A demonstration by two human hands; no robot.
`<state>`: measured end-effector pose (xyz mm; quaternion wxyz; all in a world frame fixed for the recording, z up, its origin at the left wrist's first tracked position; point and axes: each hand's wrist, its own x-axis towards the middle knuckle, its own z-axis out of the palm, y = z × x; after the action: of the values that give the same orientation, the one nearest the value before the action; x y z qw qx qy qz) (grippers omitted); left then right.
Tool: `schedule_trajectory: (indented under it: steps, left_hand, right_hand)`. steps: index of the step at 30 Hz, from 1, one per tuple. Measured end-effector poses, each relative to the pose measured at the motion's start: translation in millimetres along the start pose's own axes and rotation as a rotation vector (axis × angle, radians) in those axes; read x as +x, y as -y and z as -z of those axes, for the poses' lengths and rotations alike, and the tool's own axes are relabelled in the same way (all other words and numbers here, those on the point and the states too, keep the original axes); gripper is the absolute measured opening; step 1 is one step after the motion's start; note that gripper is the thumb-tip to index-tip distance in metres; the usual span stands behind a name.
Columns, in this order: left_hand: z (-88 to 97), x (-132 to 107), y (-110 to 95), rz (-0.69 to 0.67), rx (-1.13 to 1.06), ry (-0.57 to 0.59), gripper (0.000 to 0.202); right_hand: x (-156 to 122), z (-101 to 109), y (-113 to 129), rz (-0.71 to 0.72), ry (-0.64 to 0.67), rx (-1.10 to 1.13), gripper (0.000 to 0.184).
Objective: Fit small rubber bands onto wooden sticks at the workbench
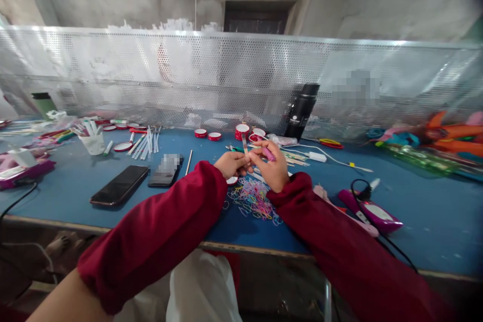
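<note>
My left hand (233, 165) is closed in a pinch at the centre of the table. A thin flat strip (244, 144), pale with a brownish lower part, stands up from its fingertips. Touching it there, my right hand (274, 165) has its fingers bent round a short pink pen-like thing (268, 154). Its thumb and forefinger meet the left fingertips at the base of the strip, and what lies between them is hidden. Below both hands spreads a heap of small coloured rubber bands (255, 198). A white-and-red lid is partly covered by the left hand.
Two phones (119, 186) lie left of my arms, near a white cup of sticks (92, 143). Red round tins (242, 131) and a black thermos (302, 113) stand behind. At right lies a purple device (377, 211) with a black cable. A perforated metal screen (226, 75) closes the back.
</note>
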<state>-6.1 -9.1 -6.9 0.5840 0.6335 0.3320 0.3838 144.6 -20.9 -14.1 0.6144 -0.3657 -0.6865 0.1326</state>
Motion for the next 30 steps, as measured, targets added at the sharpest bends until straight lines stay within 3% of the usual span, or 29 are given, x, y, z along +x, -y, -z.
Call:
schedule_trajectory:
  steps: [8, 11, 14, 21, 26, 30]
  left_hand:
    - [-1.9, -2.9, -1.6, 0.038, 0.007, 0.000, 0.024]
    - [-1.7, -5.4, -5.2, -0.010, 0.028, -0.091, 0.025]
    - [0.7, -4.3, -4.3, -0.099, 0.057, -0.179, 0.029]
    - [2.2, 1.1, 1.7, -0.129, 0.000, -0.228, 0.024]
    - [-0.5, -2.2, -1.5, -0.031, -0.088, -0.108, 0.022]
    - [-1.4, -1.9, 1.0, -0.047, -0.063, -0.056, 0.023]
  right_hand:
    - [1.6, -2.3, 3.9, -0.120, -0.087, 0.141, 0.030]
    - [3.3, -2.0, 4.8, -0.063, -0.168, 0.095, 0.029]
    - [2.7, -1.2, 7.7, 0.010, -0.165, 0.000, 0.027]
    - [-2.7, -1.8, 18.5, 0.126, -0.146, -0.162, 0.022]
    - [-2.8, -2.4, 19.4, 0.171, -0.181, -0.154, 0.020]
    - [-3.5, -3.8, 18.6, 0.161, -0.131, -0.146, 0.020]
